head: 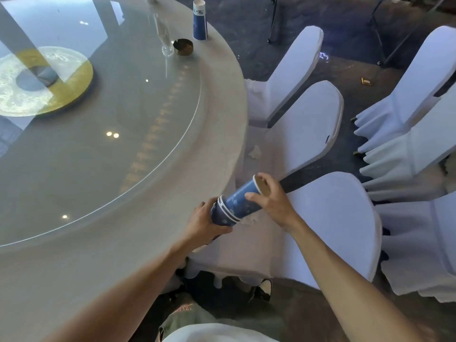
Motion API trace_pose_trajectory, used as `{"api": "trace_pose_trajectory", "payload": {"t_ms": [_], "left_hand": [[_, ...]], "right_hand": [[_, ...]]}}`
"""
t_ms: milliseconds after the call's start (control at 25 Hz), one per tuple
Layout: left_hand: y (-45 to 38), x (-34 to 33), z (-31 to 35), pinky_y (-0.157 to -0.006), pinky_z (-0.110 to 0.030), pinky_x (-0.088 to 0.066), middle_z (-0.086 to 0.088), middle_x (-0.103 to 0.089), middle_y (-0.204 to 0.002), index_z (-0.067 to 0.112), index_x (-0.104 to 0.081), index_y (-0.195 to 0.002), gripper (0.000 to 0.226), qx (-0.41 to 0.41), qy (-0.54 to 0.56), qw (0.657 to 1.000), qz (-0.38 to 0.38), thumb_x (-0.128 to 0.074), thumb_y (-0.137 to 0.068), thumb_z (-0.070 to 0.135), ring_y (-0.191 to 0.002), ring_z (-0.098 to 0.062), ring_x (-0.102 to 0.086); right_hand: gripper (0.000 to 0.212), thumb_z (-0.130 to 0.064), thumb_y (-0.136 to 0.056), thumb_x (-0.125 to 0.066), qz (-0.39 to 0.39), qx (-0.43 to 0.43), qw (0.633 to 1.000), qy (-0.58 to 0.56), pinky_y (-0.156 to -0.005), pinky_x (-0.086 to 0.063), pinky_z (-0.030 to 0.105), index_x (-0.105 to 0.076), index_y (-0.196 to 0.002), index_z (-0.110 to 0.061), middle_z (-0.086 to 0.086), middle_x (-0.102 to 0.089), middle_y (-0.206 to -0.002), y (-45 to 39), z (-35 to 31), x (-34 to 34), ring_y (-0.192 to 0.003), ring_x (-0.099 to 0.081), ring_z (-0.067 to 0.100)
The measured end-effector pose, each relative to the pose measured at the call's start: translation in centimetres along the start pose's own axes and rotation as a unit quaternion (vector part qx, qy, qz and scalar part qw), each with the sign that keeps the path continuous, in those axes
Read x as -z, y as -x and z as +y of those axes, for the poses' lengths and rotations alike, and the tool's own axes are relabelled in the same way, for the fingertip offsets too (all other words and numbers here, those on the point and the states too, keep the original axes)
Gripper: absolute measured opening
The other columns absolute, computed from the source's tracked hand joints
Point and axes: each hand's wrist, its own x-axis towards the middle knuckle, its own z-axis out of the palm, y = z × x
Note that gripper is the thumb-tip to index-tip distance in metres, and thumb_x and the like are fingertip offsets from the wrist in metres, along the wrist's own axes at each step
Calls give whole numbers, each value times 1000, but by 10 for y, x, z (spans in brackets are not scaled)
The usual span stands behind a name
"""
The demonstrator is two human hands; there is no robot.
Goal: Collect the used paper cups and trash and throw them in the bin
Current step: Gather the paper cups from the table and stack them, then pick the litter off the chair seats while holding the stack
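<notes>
A nested stack of blue paper cups (237, 202) lies tilted between my hands, just off the round table's edge. My left hand (207, 222) grips the lower end of the stack. My right hand (271, 201) holds the upper cup near its brown base. Another blue and white paper cup (199, 21) stands upside down at the table's far edge. A crumpled tissue (255, 152) lies on a chair seat, and another scrap of tissue (250, 220) shows just under the stack. No bin is in view.
The round table (222, 124) carries a glass turntable (111, 119), a tall glass (165, 37) and a dark ashtray (183, 46). White-covered chairs (328, 225) crowd the right side. A small brown box (367, 81) lies on the dark floor.
</notes>
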Motion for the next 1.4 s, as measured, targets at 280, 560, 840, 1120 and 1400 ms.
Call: {"api": "trace_pose_trajectory", "payload": {"t_ms": [280, 560, 840, 1120, 1400], "left_hand": [[-3, -77, 34, -96, -44, -53, 8, -62, -129, 36, -49, -138, 90, 10, 15, 1000, 25, -87, -58, 47, -115, -16, -59], [-35, -118, 10, -102, -44, -50, 5, -60, -135, 34, -46, -143, 89, 74, 39, 996, 17, -90, -67, 39, -121, -16, -55], [-98, -151, -65, -98, -35, -50, 9, -61, -132, 31, -48, -140, 84, 136, 101, 985, 16, -91, -67, 34, -122, -14, -58], [-122, -188, -122, -112, -47, -45, 4, -56, -146, 29, -46, -147, 90, 186, 106, 977, 24, -93, -70, 27, -135, -18, -51], [-125, -199, -124, -107, -34, -44, 7, -55, -145, 30, -45, -147, 89, 188, 115, 975, 16, -92, -72, 27, -134, -15, -50]], "right_hand": [[71, -54, -92, -61, -159, -51, 986, 19, -115, -44, 45, -44, -153, -23, 3, -48, -153, -9, 70, 12, -139, -49, 19], [63, -55, -101, -54, -210, -100, 972, 28, -120, -38, 47, -41, -156, -29, 0, -44, -159, -52, 132, 2, -144, -44, 19], [56, -45, -105, -46, -90, -126, 966, 205, -125, -20, 47, -38, -159, -30, 10, -21, -171, -165, 229, -35, -156, -20, 34], [84, -31, -100, -61, -249, -63, 861, 439, -121, -23, 62, -7, -165, -37, 10, 15, -173, -215, 323, -89, -157, 3, 45], [55, -8, -96, -54, -294, -98, 831, 462, -102, -48, 45, -44, -149, -18, 17, -37, -153, -189, 364, -92, -134, -49, 41]]}}
